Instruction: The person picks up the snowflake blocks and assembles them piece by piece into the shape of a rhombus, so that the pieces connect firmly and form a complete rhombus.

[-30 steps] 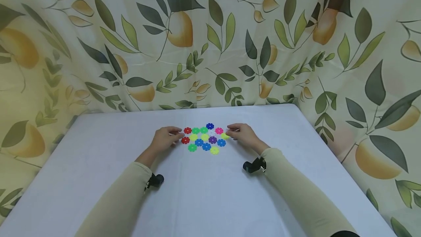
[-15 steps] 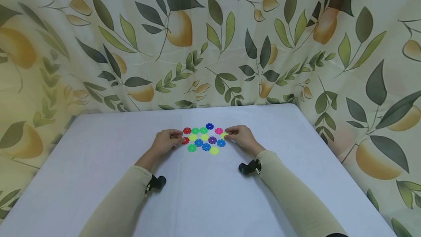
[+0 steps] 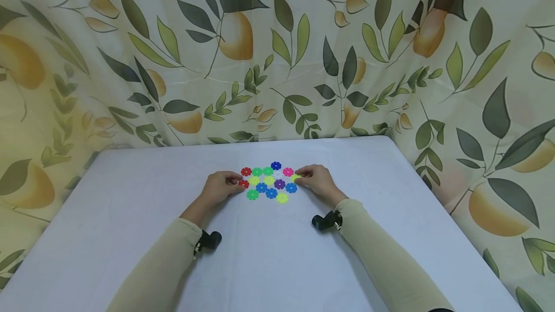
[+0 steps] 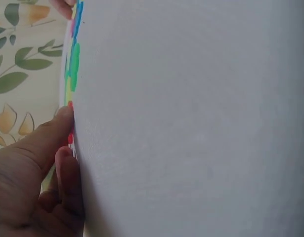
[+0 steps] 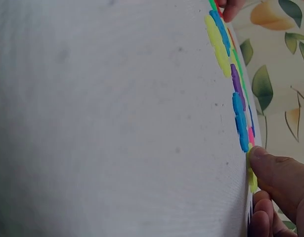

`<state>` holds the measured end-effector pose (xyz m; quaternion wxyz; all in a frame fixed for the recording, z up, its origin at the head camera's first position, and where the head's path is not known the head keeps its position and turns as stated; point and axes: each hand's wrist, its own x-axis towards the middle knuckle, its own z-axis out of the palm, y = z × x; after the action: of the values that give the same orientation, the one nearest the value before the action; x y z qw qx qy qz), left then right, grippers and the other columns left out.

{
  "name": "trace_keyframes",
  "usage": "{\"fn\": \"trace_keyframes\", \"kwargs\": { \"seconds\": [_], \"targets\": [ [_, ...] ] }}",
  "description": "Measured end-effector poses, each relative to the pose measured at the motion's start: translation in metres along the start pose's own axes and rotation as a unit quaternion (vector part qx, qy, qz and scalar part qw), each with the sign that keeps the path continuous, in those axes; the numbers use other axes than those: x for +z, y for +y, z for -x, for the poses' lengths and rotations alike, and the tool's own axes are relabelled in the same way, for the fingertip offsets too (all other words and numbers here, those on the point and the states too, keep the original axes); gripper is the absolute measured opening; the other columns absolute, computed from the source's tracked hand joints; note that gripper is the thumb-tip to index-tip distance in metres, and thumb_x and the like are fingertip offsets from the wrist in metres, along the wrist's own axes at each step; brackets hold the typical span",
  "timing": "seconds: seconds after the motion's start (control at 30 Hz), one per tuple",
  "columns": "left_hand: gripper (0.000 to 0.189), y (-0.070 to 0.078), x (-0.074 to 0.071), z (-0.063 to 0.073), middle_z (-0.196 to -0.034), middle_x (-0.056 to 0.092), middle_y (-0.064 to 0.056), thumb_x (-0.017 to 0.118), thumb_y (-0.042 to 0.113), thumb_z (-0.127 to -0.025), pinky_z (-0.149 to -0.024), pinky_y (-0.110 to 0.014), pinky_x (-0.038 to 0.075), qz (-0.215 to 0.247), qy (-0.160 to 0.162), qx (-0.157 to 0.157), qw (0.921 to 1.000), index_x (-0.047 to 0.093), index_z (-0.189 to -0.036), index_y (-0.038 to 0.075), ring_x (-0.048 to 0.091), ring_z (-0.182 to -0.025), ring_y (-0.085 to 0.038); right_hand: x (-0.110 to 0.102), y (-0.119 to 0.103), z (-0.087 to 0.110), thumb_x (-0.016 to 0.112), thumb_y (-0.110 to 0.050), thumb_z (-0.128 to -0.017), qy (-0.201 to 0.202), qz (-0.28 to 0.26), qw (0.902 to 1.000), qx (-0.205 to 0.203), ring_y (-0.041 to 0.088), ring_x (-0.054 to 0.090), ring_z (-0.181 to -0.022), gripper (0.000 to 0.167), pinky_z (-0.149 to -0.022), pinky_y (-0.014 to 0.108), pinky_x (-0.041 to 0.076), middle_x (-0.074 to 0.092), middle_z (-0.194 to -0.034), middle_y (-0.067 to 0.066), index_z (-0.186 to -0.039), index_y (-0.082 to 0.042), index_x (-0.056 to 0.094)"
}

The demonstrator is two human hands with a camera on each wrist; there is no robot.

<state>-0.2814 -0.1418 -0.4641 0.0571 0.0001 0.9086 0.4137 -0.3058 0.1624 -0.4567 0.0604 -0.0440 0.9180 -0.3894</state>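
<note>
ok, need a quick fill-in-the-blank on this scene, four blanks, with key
1. The left hand touches a disc coloured ____.
2. The right hand touches a disc coloured ____.
3. In the head view, the topmost disc is dark ____.
4. The number of red discs on the table is ____.

Missing words: red; yellow; blue; two

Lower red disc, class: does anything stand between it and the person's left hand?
Nothing visible does: the left hand touches the lower red disc at its outer edge. The nearest yellow disc and the nearest green disc lie on its other side, away from that hand.
</note>
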Motion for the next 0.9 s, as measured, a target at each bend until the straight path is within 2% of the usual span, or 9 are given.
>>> {"fn": "trace_keyframes", "kwargs": {
  "seconds": [0.3,0.5,0.7,0.9],
  "targets": [
    [0.036,0.005,0.002,0.002,-0.104,0.066,-0.006,0.081,0.020,-0.082,-0.079,-0.026,0.054,-0.009,0.003,-0.005,0.9999,0.070,-0.115,0.012,0.057,-0.094,-0.022,0.002,0.001,0.001,0.079,-0.018,-0.084,0.008,-0.017,0.9997,0.013,0.021,0.055,-0.089,0.029,-0.078,0.029,0.048,0.064,-0.098,0.006,-0.111,-0.010,0.071],
    [0.035,0.005,0.002,0.002,-0.111,0.067,-0.005,0.080,0.021,-0.083,-0.079,-0.029,0.053,-0.034,-0.002,0.007,0.9994,0.067,-0.114,0.015,0.056,-0.094,-0.021,0.003,0.000,0.005,0.078,-0.015,-0.084,0.018,-0.028,0.9994,0.007,0.021,0.056,-0.091,0.028,-0.082,0.029,0.050,0.064,-0.100,0.006,-0.110,-0.010,0.069],
    [0.029,0.007,0.001,0.005,-0.110,0.067,-0.006,0.077,0.018,-0.086,-0.086,-0.034,0.055,-0.024,-0.005,0.018,0.9995,0.065,-0.112,0.013,0.059,-0.097,-0.023,0.002,0.001,0.009,0.075,-0.009,-0.086,0.029,-0.050,0.9983,-0.007,0.022,0.056,-0.092,0.024,-0.084,0.029,0.050,0.064,-0.100,0.007,-0.110,-0.009,0.069],
    [0.026,0.009,0.000,0.006,-0.104,0.068,-0.006,0.075,0.019,-0.088,-0.083,-0.032,0.056,-0.011,-0.005,0.023,0.9997,0.065,-0.112,0.013,0.060,-0.095,-0.022,0.001,0.003,0.011,0.074,-0.008,-0.087,0.036,-0.074,0.9965,-0.018,0.022,0.057,-0.092,0.025,-0.086,0.031,0.050,0.065,-0.100,0.009,-0.112,-0.007,0.070]
  ]
}}
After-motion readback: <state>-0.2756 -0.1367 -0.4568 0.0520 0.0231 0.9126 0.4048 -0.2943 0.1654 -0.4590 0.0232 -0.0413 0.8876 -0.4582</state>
